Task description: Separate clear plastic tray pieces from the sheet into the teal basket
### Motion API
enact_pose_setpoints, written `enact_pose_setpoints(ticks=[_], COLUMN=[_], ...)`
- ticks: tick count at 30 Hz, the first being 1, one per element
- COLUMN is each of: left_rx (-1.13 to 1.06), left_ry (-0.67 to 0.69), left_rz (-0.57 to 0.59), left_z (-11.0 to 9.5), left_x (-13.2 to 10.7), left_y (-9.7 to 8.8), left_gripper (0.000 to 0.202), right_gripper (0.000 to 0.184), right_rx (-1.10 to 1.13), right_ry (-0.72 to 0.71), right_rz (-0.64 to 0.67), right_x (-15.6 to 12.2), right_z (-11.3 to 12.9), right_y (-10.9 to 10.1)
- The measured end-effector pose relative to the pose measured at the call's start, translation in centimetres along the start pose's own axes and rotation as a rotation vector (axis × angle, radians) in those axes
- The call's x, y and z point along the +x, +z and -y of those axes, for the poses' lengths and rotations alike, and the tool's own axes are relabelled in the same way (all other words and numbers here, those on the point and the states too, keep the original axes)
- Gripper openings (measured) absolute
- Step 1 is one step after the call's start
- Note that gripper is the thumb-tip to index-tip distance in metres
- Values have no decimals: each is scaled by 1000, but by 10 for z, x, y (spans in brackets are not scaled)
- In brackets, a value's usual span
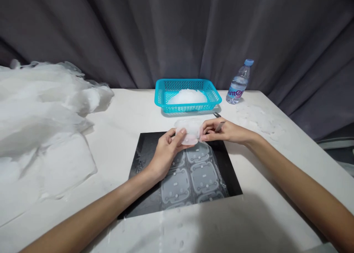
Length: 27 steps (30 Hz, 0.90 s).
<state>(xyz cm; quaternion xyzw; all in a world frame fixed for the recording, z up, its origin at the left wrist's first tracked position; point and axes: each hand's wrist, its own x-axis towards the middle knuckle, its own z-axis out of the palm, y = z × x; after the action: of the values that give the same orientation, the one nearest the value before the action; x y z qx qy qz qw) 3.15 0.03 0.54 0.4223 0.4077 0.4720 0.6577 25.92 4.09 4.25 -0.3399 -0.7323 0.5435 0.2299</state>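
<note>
My left hand [170, 148] grips a small translucent silicone-like piece [190, 127] between thumb and fingers, raised above a black mat [146, 153]. At the right edge of that piece, the fingers of my right hand [214, 130] are pinched together. A slim metal tool that looks like tweezers [220, 126] is tucked in the right hand, its dark tips pointing away from me. Below both hands, a translucent moulded sheet [204, 176] lies on the mat, with several rounded-square shapes joined in rows. The fingers partly cover the held piece and the tool.
Behind the hands stands a turquoise basket [190, 108] with translucent white pieces [188, 97] inside. A water bottle [238, 85] is to its right. Translucent sheets [44, 109] are heaped at the left, and thin scraps [257, 118] lie at the right. A grey curtain [177, 35] hangs behind the white table [124, 109].
</note>
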Motion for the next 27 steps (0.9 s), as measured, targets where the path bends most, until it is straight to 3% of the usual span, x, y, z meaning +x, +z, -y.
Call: enact_pose_setpoints(ticks=[5, 16, 21, 27], left_rx=[-34, -43, -67, -121], left_ry=[-66, -79, -119, -270], left_rz=[22, 23, 15, -53], left_z=[-4, -4, -8, -13], left_x=[-3, -6, -10, -8], left_y=[2, -1, 5, 6], left_gripper=[44, 42, 47, 45], right_gripper=[37, 35, 26, 10], right_rx=[-78, -125, -289, -505], right_ry=[-83, -107, -169, -270], right_rz=[-48, -131, -204, -275], right_x=[4, 0, -2, 1], right_z=[-11, -14, -13, -21], right_y=[10, 26, 31, 36])
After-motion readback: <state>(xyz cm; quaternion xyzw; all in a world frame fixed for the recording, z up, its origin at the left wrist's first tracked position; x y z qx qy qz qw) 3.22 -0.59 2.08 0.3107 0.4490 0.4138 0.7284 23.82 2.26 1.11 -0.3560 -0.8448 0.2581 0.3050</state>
